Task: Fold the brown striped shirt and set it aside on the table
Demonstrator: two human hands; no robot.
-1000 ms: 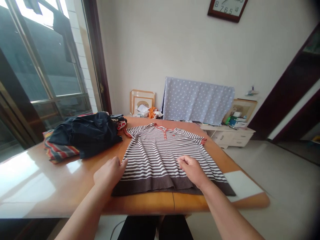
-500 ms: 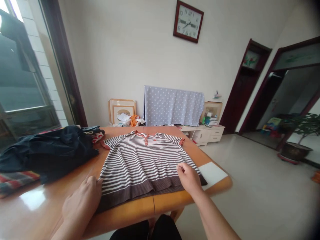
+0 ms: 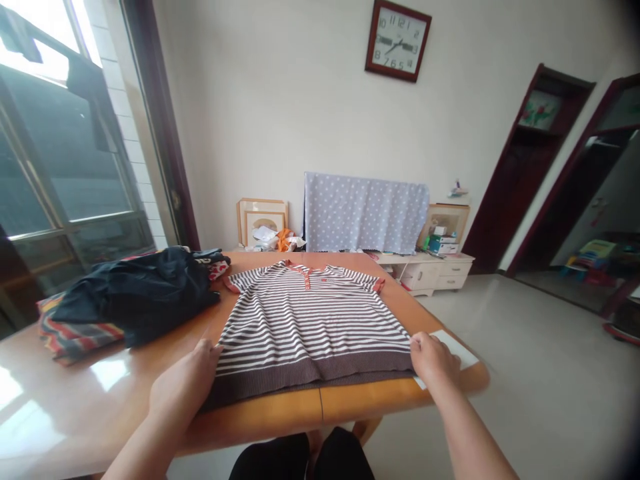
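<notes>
A brown-and-white striped short-sleeved shirt (image 3: pixel 315 327) lies spread on the wooden table (image 3: pixel 265 410), its collar at the far side and its wide brown hem towards me. Orange trim edges the sleeves and neck. My left hand (image 3: pixel 187 380) is closed on the shirt's left side edge, just above the hem. At the opposite side edge, near the lower corner, my right hand (image 3: pixel 434 360) pinches the fabric between thumb and fingers. A white sheet (image 3: pixel 460 350) lies partly under my right hand at the table's right end.
A heap of dark clothes (image 3: pixel 150 287) lies on the table's left, over a striped cloth (image 3: pixel 75 337). Beyond the table, a dotted cloth (image 3: pixel 365 210) drapes over something by the wall, beside a white cabinet (image 3: pixel 445 273). Picture frames (image 3: pixel 263 210) lean there.
My right hand has moved right, from above the shirt's lower right part to its right side edge, and now grips it. My left hand keeps its hold. The view has turned slightly left.
</notes>
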